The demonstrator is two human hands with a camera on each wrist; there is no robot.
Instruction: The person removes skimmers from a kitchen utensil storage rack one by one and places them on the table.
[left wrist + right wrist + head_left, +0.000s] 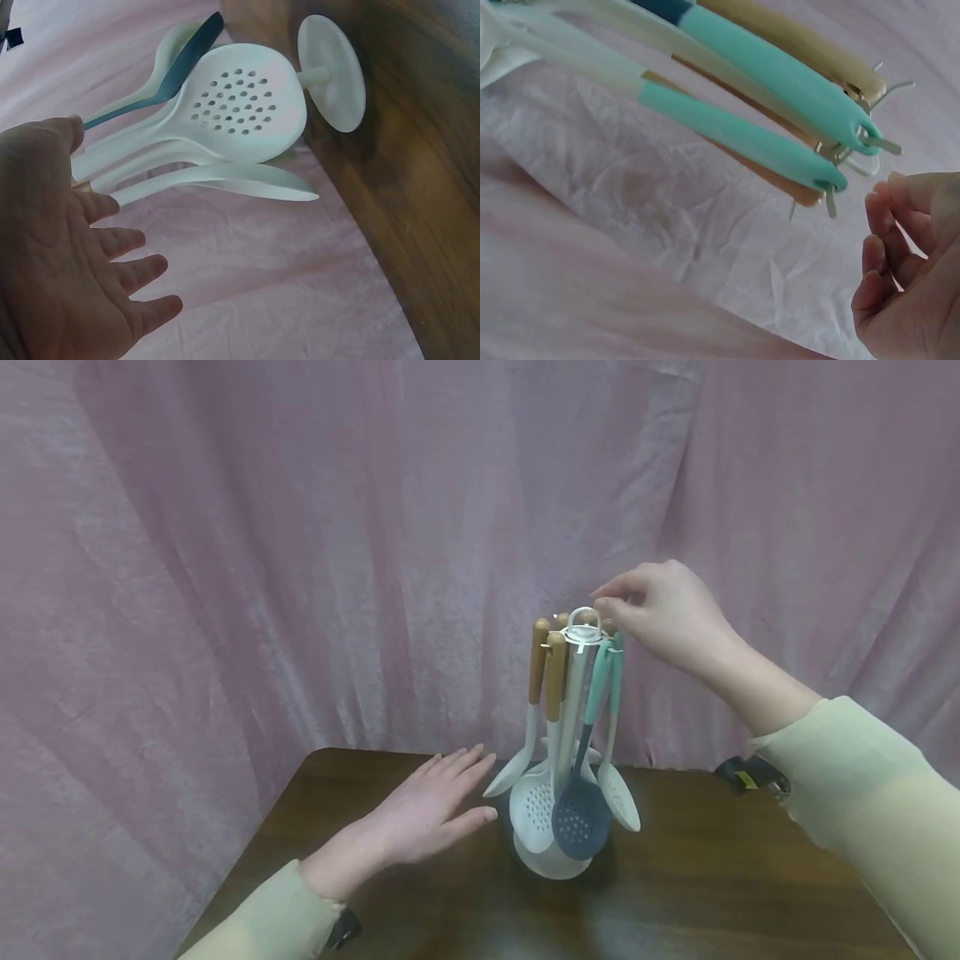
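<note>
We see a white utensil rack (582, 635) standing on a dark wooden surface (697, 877), set toward its far edge in front of a pink curtain (300, 543). Several utensils hang from hooks around the ring at the top of the rack: two with wooden handles (546, 672) on the near left side, two with teal handles (606, 681) on the right, a white slotted spoon (534, 806) and a dark blue slotted spoon (580, 814) hanging low at the front, just above the rack's round base (551, 862). Our right hand (667, 610) is raised at the top of the rack, its fingers loosely curled beside the ring and the tops of the teal handles; in the right wrist view the right fingertips (881, 225) lie just beside the hooks and the handle ends, apart from them, so this grip holds nothing. Our left hand (423, 814) hovers low over the surface to the left of the rack, palm down, fingers straight and spread, its grip open; its fingertips are near the hanging white spoon heads without touching them, as the left wrist view confirms. A small black and yellow object (752, 774) lies at the far right of the surface, behind our right sleeve (870, 793).
</note>
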